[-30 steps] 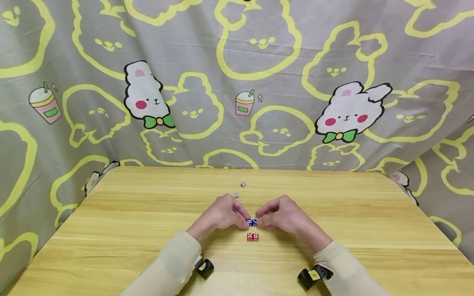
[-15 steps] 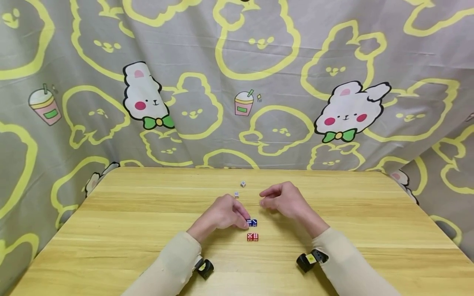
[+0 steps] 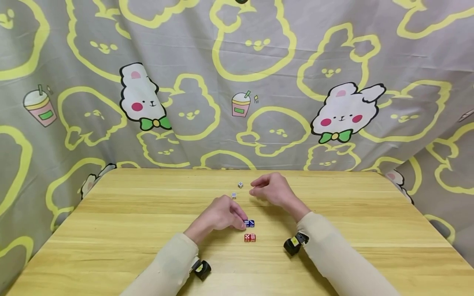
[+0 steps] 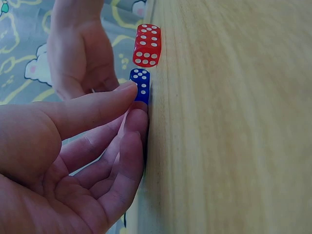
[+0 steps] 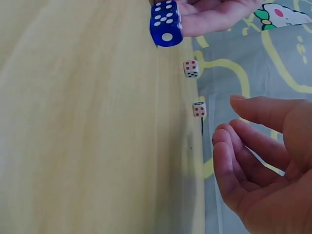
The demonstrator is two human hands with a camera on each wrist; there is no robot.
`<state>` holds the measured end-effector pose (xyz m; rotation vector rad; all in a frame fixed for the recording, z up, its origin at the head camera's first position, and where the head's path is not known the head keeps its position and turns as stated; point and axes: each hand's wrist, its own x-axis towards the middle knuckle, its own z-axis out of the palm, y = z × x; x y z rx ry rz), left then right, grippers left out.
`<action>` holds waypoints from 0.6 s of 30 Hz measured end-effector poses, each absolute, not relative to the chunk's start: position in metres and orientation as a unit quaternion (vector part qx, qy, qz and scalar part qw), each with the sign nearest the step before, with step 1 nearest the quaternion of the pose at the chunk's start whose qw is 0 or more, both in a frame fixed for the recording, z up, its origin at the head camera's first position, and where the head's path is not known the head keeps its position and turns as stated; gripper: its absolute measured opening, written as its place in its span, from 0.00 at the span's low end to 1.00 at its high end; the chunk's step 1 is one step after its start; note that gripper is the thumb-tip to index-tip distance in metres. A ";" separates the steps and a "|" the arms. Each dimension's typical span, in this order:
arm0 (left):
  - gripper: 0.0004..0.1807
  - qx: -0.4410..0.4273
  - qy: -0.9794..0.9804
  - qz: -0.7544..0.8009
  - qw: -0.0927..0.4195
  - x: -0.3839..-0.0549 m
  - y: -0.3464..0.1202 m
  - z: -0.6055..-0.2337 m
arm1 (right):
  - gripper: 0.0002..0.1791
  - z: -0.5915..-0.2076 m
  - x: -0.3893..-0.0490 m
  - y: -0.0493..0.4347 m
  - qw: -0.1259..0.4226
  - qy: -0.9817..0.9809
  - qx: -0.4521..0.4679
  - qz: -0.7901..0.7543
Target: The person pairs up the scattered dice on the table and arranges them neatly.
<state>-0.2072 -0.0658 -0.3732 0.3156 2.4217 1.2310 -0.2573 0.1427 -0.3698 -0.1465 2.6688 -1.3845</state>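
My left hand (image 3: 219, 213) stays at the middle of the table, thumb and fingers pinching the left one of two blue dice (image 3: 252, 223) that stand side by side. In the left wrist view the thumb lies against the blue dice (image 4: 142, 92). Nearer to me, a pair of red dice (image 3: 249, 237) sits side by side. My right hand (image 3: 274, 190) hovers to the right of two small white dice, with nothing between its thumb and parted fingers. One white die (image 3: 240, 185) lies farther back; the other white die (image 3: 233, 195) is just beyond my left hand.
Everything rests on a light wooden table (image 3: 352, 230). A grey curtain (image 3: 207, 49) with yellow outlines and rabbit prints hangs along its back edge and sides. Each wrist carries a black camera, one of them the right wrist camera (image 3: 291, 246).
My right hand has let go of the blue dice and moved away from me, then left toward the white dice. My left hand keeps its place at the blue dice.
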 end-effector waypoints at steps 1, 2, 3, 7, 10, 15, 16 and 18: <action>0.08 0.113 0.867 0.441 0.202 -0.207 -0.066 -0.373 | 0.16 -0.370 -0.259 0.141 0.068 0.884 -0.047 -0.460; 0.08 0.113 0.867 0.441 0.202 -0.207 -0.066 -0.373 | 0.16 -0.371 -0.261 0.139 0.068 0.885 -0.047 -0.459; 0.08 0.113 0.867 0.441 0.202 -0.208 -0.066 -0.373 | 0.16 -0.371 -0.263 0.138 0.068 0.885 -0.046 -0.458; 0.08 0.114 0.868 0.440 0.201 -0.208 -0.066 -0.374 | 0.15 -0.372 -0.272 0.133 0.064 0.889 -0.048 -0.452; 0.08 0.115 0.868 0.439 0.200 -0.209 -0.067 -0.375 | 0.14 -0.373 -0.278 0.130 0.061 0.893 -0.054 -0.444; 0.08 0.116 0.869 0.438 0.200 -0.210 -0.067 -0.375 | 0.14 -0.376 -0.287 0.125 0.060 0.906 -0.060 -0.415; 0.08 0.117 0.869 0.437 0.199 -0.210 -0.067 -0.375 | 0.14 -0.375 -0.289 0.124 0.059 0.909 -0.061 -0.408; 0.08 0.119 0.870 0.436 0.198 -0.210 -0.067 -0.375 | 0.13 -0.376 -0.292 0.122 0.055 0.914 -0.064 -0.396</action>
